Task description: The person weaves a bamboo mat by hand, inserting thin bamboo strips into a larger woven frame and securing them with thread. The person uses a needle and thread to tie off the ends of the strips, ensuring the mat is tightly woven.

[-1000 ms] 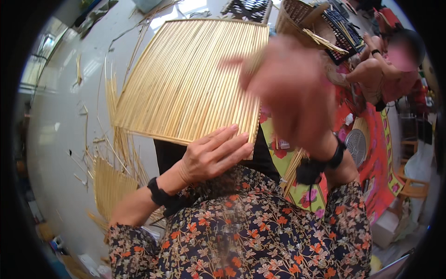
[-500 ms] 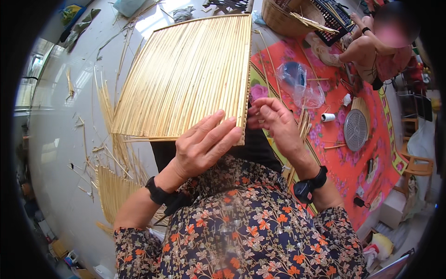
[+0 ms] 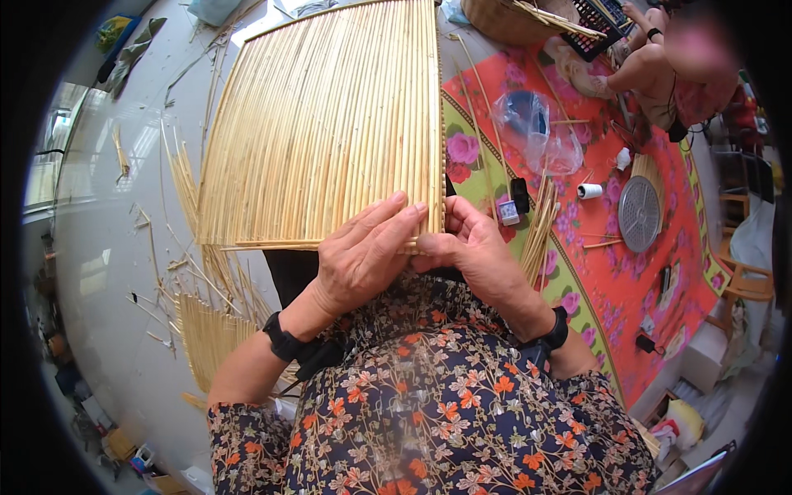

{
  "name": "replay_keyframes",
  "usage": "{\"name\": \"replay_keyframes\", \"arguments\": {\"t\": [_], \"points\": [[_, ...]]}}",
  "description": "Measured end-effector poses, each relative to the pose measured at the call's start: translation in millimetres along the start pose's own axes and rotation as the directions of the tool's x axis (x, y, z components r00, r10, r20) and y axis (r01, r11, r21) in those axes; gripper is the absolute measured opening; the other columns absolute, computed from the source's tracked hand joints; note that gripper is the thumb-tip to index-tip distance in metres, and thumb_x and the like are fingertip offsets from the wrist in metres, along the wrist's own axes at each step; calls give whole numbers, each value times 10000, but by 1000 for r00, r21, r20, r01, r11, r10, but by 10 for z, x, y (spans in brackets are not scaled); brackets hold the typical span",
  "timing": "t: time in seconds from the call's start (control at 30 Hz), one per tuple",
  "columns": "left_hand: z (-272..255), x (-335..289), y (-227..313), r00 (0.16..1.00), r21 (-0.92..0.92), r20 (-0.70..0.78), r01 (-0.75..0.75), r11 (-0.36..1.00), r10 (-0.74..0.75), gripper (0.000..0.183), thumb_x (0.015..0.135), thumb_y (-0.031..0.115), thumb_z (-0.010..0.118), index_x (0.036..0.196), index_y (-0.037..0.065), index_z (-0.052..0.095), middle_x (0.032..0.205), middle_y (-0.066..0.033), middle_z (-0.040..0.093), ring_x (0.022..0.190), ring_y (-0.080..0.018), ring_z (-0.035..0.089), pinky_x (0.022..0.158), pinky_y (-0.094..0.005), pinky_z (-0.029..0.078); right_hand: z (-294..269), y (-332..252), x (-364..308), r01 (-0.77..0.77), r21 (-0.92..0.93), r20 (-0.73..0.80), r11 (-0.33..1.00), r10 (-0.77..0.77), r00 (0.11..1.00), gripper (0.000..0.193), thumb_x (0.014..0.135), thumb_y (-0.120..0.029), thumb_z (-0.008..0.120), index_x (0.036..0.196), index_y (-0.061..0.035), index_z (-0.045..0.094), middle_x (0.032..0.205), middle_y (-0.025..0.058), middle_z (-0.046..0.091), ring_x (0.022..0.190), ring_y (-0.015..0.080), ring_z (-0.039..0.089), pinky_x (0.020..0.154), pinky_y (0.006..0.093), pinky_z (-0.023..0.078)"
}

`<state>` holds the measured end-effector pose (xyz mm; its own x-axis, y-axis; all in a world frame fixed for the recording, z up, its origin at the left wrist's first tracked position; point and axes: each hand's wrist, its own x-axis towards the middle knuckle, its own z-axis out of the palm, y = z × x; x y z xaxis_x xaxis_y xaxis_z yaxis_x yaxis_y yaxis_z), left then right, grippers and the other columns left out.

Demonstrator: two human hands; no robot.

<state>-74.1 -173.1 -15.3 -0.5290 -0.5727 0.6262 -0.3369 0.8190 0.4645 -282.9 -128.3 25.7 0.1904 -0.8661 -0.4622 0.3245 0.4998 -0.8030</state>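
A mat of pale stalks point(image 3: 318, 124) laid side by side, a bound edge along its right side, rests over my lap. Across its near edge lies my left hand point(image 3: 363, 247), fingers together and extended over the top near the right corner, holding that edge; its thumb is hidden. My right hand point(image 3: 487, 260) pinches the same near right corner, thumb on top and index finger curled at the bound side. A few loose-looking stalks point(image 3: 276, 245) run along the near edge, passing under my left hand.
Loose stalks point(image 3: 540, 227) lie on the red flowered cloth at right, near a thread spool point(image 3: 589, 191), a plastic bag point(image 3: 544, 140) and a round grey perforated disc point(image 3: 639, 216). A smaller stalk piece point(image 3: 206, 338) lies at left. Another person point(image 3: 660, 62) sits at upper right beside a basket point(image 3: 503, 21).
My right hand has moved left from beside the mat and closed on its near right corner. The mat sits slightly higher in view. My left hand has stayed nearly in place.
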Motion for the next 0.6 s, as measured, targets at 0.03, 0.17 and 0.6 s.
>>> {"name": "replay_keyframes", "arguments": {"t": [0.03,0.17,0.6], "points": [[-27,14,17,999,-35,32,28,999,-27,588,842,110,847,1387,6,653,1325,-155,748,1238,-346,734,1015,-451,619,10,26,-5,9,26,-11,1000,-9,1000,399,1014,-120,732,1356,2,567,1196,70,678,1023,156,717,862,337,653],[-178,73,68,971,-206,199,175,963,-134,589,798,178,911,1322,22,694,1379,-192,703,1214,-351,737,995,-428,621,-9,184,13,25,58,-95,998,-20,995,403,991,-92,741,1323,20,541,1168,91,684,950,145,708,802,296,634],[-56,823,384,728,308,503,351,884,-465,297,935,309,744,884,33,648,860,-154,705,743,-363,721,654,-471,559,-53,610,130,161,-169,-161,972,-189,969,217,1032,-130,708,1153,1,584,981,48,701,876,78,662,723,259,563]]}}
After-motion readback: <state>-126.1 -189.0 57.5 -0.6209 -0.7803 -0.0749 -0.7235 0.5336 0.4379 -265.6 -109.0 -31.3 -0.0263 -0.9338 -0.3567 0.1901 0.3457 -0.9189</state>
